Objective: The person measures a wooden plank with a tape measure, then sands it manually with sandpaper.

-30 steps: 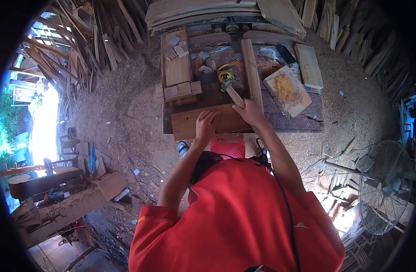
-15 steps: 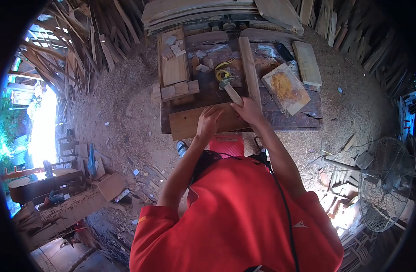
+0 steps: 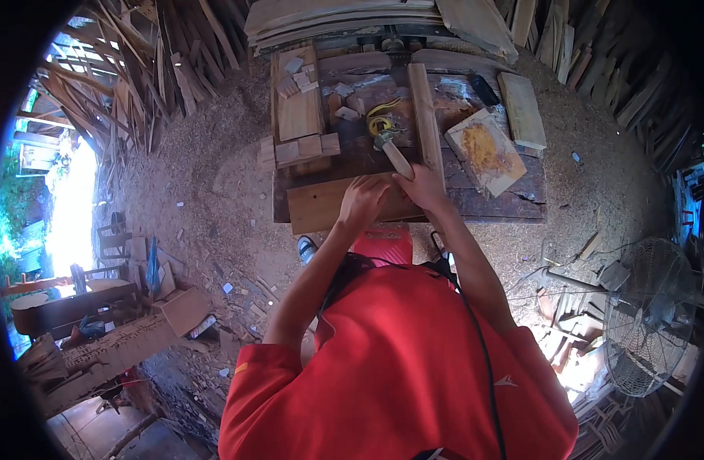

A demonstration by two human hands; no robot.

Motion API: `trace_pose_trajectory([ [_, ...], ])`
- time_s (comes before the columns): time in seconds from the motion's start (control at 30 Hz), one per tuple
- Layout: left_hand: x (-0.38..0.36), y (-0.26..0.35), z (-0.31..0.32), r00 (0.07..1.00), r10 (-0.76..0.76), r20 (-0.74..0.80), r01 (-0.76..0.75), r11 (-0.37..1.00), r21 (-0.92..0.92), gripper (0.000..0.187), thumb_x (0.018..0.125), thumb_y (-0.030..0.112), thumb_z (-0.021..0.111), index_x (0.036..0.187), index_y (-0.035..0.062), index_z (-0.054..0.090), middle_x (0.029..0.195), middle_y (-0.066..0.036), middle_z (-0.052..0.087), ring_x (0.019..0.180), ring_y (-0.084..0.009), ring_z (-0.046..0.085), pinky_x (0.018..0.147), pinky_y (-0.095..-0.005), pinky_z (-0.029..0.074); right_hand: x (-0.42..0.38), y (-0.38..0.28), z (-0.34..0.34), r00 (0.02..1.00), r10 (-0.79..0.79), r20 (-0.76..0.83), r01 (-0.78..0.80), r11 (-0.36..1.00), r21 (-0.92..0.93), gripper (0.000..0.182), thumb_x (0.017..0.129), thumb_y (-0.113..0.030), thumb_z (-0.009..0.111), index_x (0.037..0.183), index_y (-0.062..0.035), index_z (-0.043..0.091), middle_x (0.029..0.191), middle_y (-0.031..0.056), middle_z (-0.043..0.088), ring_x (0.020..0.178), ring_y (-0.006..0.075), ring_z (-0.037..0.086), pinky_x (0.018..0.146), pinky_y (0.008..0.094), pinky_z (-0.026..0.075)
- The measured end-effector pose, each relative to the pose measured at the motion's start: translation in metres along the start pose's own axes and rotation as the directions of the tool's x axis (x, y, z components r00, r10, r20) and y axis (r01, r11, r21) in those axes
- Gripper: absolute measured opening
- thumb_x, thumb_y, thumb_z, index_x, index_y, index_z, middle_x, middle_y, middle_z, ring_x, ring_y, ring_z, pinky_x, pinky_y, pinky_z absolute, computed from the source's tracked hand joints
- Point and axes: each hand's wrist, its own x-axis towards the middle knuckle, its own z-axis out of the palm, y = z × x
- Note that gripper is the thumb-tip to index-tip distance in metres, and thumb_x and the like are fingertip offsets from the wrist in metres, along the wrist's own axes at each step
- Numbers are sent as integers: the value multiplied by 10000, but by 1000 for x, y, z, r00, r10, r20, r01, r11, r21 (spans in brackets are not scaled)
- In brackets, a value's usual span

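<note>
Gripping a hammer (image 3: 392, 150) handle, the right hand (image 3: 422, 186) closes; left hand (image 3: 362, 201) lies half-open, fingers curled, on the plank (image 3: 317, 207) at the table (image 3: 513, 201) near edge.

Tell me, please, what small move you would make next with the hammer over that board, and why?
Probably lift the hammer slightly. The right hand grips its wooden handle, with the head low over the workbench behind the board. The left hand rests on the board with its fingers close beside the right hand, so move them aside first.
</note>
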Motion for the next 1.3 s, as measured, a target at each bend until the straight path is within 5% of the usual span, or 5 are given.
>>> trace_pose_trajectory([
  [0.4,13,1,-29,989,-118,88,122,992,-42,87,916,96,768,986,46,782,985,-130,754,935,-352,709,857,-458,570,-10,-18,-9,999,19,43,-21,998,64,399,1041,-371,733,1019,26,688,719,114,754,604,214,766,595,373,609],
  [0.67,-32,-5,-28,838,-514,-185,460,847,-267,101,962,68,774,1040,13,806,948,-153,761,839,-337,755,760,-405,591,-3,-3,6,999,-14,-51,13,1000,-8,454,998,-428,751,993,24,705,839,233,761,783,385,782,761,506,611],
  [0.93,-31,-19,-15,872,-379,-310,348,925,-152,95,948,35,773,1033,1,796,983,-154,768,878,-354,763,797,-414,600,2,-12,9,992,-94,-89,79,983,-163,480,994,-448,737,975,31,695,959,315,748,955,515,735,864,572,579],
  [1.13,-22,-26,-21,909,-321,-266,276,942,-192,101,955,21,742,1038,8,798,994,-161,767,892,-370,757,792,-433,600,7,-11,13,997,-32,-76,24,994,-104,485,992,-456,741,982,26,691,954,308,751,944,512,737,856,578,579],
  [1.3,-11,-15,-22,982,-181,-52,173,977,-126,130,916,41,762,1040,30,798,1035,-150,754,964,-375,732,857,-461,595,3,-14,11,997,62,-35,-63,998,-2,494,994,-470,741,1013,22,696,964,303,757,952,509,741,860,572,585],
])
